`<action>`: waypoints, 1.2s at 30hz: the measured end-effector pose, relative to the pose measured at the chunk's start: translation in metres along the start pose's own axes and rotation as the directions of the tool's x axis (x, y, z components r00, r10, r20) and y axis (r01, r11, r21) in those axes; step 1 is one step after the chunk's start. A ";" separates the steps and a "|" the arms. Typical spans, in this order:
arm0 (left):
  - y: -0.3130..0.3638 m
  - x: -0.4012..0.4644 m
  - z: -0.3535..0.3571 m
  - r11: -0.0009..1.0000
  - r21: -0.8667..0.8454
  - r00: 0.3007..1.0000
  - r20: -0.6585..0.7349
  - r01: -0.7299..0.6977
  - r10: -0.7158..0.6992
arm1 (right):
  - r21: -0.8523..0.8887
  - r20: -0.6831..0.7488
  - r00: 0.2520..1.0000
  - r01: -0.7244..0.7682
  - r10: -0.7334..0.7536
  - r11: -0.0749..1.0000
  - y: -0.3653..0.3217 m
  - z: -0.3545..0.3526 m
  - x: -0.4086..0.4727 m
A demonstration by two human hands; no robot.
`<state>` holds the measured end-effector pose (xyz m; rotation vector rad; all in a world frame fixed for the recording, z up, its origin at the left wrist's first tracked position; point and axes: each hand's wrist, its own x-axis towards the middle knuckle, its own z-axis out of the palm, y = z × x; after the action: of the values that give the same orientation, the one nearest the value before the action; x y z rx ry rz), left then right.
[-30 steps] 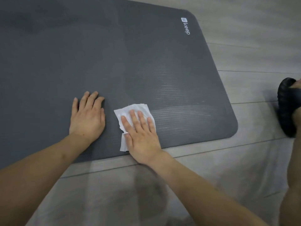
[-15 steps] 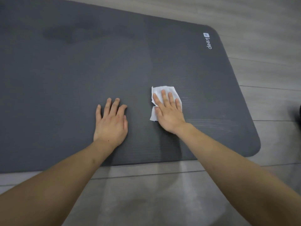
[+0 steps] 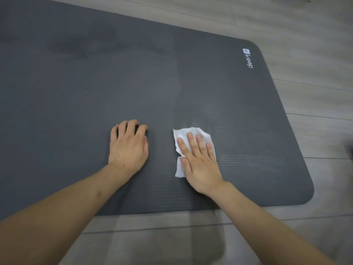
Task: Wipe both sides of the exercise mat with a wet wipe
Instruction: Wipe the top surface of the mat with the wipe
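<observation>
Mat: my view has the dark grey exercise mat (image 3: 80, 104) lying flat on the wooden floor (image 3: 315, 96), its rounded right end in frame, a white "keep" logo (image 3: 248, 58) near the far right corner.
Wipe: the white wet wipe (image 3: 193, 131) lies spread on the mat, towards the near edge and right of centre.
Right hand: my right hand (image 3: 198, 161) lies palm down on the wipe, fingers straight and slightly fanned, pressing it flat rather than gripping it.
Left hand: my left hand (image 3: 128, 146) rests on bare mat just left of the wipe, apart from it, fingers curled under, holding nothing.
Surface: faint shiny streaks show on the ribbed mat right of the wipe.
</observation>
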<state>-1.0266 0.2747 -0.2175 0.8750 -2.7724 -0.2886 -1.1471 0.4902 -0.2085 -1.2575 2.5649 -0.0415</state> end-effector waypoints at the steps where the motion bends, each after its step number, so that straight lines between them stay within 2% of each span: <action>1: -0.001 0.010 0.001 1.000 -0.009 1.000 -0.006 -0.016 0.016 | 0.012 -0.010 1.000 -0.007 0.007 1.000 0.001 -0.004 0.015; 10: -0.003 0.131 0.021 0.986 -0.131 0.993 0.046 -0.104 0.111 | 0.026 -0.049 0.997 -0.060 0.061 0.998 0.026 -0.044 0.167; 20: 0.022 0.305 0.057 0.988 -0.153 0.999 -0.039 0.030 -0.036 | 0.008 -0.033 0.998 -0.056 0.056 0.998 0.068 -0.091 0.343; 23: 0.026 0.309 0.064 0.994 -0.106 0.997 -0.067 0.024 -0.031 | -0.007 -0.013 0.999 -0.046 0.045 0.999 0.079 -0.101 0.378; 28: 0.023 0.310 0.059 0.995 -0.062 0.995 -0.057 -0.081 0.077 | 0.009 0.007 0.999 -0.041 0.041 0.999 0.085 -0.122 0.433; 36: 0.018 0.311 0.061 0.980 0.020 0.979 -0.038 -0.199 0.200 | 0.050 -0.001 0.994 -0.113 0.113 0.992 0.105 -0.157 0.539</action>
<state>-1.3011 0.1148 -0.2247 0.5916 -2.7998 -0.2111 -1.5819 0.1198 -0.2027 -1.0941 2.6167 -0.0840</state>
